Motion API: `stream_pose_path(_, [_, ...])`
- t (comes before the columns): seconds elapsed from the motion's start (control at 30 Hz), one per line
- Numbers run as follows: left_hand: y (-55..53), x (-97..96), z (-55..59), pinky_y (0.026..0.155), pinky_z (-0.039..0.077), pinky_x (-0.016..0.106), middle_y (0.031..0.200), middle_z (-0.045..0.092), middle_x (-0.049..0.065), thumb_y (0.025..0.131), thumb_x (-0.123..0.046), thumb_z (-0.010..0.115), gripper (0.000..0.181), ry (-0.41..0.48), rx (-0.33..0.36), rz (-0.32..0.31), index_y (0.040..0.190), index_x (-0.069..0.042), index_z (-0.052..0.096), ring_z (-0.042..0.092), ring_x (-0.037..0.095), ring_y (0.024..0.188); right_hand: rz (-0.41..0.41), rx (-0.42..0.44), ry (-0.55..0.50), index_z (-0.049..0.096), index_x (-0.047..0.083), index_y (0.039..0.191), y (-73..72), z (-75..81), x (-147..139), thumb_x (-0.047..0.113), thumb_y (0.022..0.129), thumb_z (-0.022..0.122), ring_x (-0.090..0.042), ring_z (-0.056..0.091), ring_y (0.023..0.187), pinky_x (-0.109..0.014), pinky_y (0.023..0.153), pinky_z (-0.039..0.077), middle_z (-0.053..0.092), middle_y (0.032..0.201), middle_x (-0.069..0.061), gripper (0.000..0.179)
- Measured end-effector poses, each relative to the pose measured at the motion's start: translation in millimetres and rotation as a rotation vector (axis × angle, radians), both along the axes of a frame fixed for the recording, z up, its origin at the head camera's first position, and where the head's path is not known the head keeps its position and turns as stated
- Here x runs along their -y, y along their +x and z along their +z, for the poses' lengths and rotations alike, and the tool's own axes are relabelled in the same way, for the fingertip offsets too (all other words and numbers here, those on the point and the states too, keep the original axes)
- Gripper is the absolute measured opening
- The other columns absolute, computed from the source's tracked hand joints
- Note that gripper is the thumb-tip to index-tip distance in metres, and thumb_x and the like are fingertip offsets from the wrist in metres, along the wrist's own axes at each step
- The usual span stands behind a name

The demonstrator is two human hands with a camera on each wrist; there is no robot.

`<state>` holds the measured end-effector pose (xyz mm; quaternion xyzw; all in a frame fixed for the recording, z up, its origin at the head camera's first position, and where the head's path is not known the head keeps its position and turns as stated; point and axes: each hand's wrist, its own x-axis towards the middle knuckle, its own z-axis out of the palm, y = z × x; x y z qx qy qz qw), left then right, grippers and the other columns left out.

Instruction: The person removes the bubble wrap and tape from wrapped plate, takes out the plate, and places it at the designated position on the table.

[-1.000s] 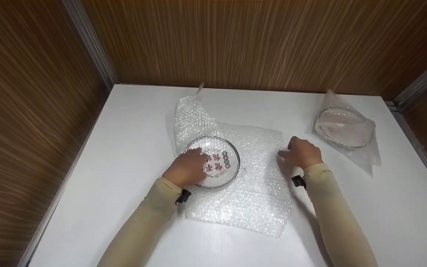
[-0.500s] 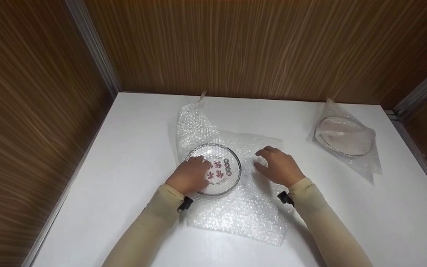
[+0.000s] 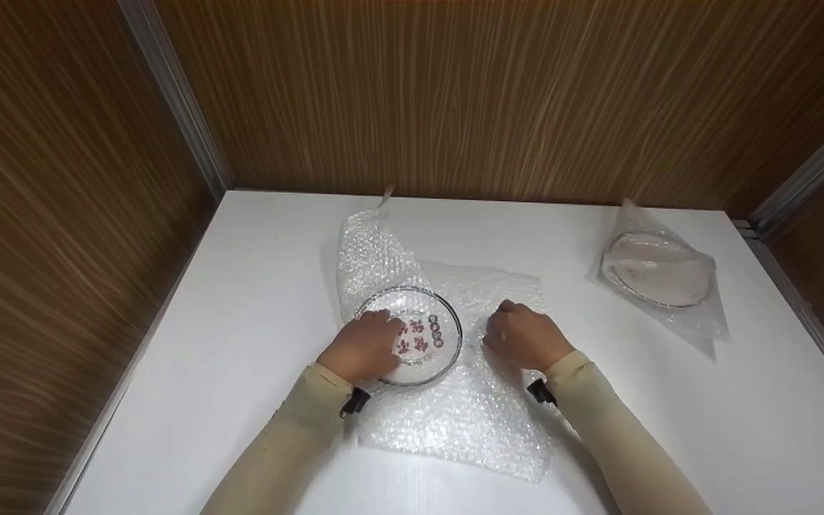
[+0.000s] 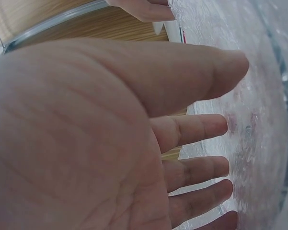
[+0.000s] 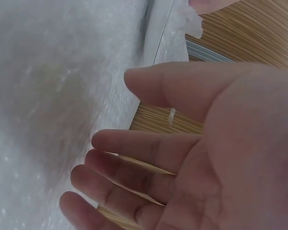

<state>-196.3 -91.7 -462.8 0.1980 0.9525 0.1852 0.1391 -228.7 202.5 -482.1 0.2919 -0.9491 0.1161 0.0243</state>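
Note:
A round clear glass dish (image 3: 419, 368) with a dark rim and red printed characters lies on a sheet of bubble wrap (image 3: 455, 429). My left hand (image 3: 365, 347) rests on the dish's left side. In the left wrist view its fingertips (image 4: 215, 125) touch clear wrap, with blurred red marks behind it. Right of the dish, my right hand (image 3: 526, 336) is over the bubble wrap. The right wrist view shows its thumb and fingers (image 5: 139, 143) apart and fairly straight, against the wrap, with nothing between them.
A second round item (image 3: 659, 272), wrapped in clear film, lies at the back right of the white table (image 3: 269, 250). A twisted flap of bubble wrap (image 3: 369, 247) extends toward the brown wood-grain back wall (image 3: 419, 100).
My right hand has moved left from the wrap's right edge to a spot nearer the dish. The left hand stays on the dish. The head view has tilted slightly upward.

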Motion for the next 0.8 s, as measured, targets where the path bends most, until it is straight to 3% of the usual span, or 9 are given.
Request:
stream_pose_path(0.3, [-2.1, -0.9, -1.8, 0.115, 0.038, 0.055, 0.148, 0.050, 0.029, 0.087, -0.013, 0.069, 0.057, -0.010, -0.031, -0.013, 0.141, 0.003, 0.056, 0.045, 0.045, 0.139, -0.022, 0.023, -0.019, 0.063, 0.015, 0.065, 0.9, 0.9, -0.7, 0.014, 0.089, 0.070, -0.020, 0.059, 0.068, -0.045, 0.055, 0.055, 0.064, 0.084, -0.004, 0.024])
stream_pose_path(0.5, [1.0, -0.6, -4.6, 0.116, 0.038, 0.053, 0.148, 0.051, 0.028, 0.086, -0.013, 0.069, 0.057, -0.012, -0.031, -0.005, 0.140, 0.002, 0.057, 0.046, 0.044, 0.140, -0.048, 0.047, 0.001, 0.071, 0.012, 0.076, 5.2, -0.5, 0.6, 0.018, 0.089, 0.072, -0.031, 0.063, 0.083, -0.051, 0.060, 0.056, 0.065, 0.098, -0.009, 0.015])
stream_pose_path(0.8, [-0.2, -1.2, -4.8, 0.114, 0.040, 0.053, 0.145, 0.053, 0.027, 0.086, -0.013, 0.069, 0.056, -0.020, -0.049, -0.014, 0.139, 0.002, 0.057, 0.048, 0.044, 0.137, 0.042, 0.091, 0.026, 0.069, 0.009, 0.079, 8.7, 9.9, -4.7, 0.015, 0.089, 0.070, -0.032, 0.067, 0.087, -0.050, 0.071, 0.058, 0.068, 0.104, -0.012, 0.012])
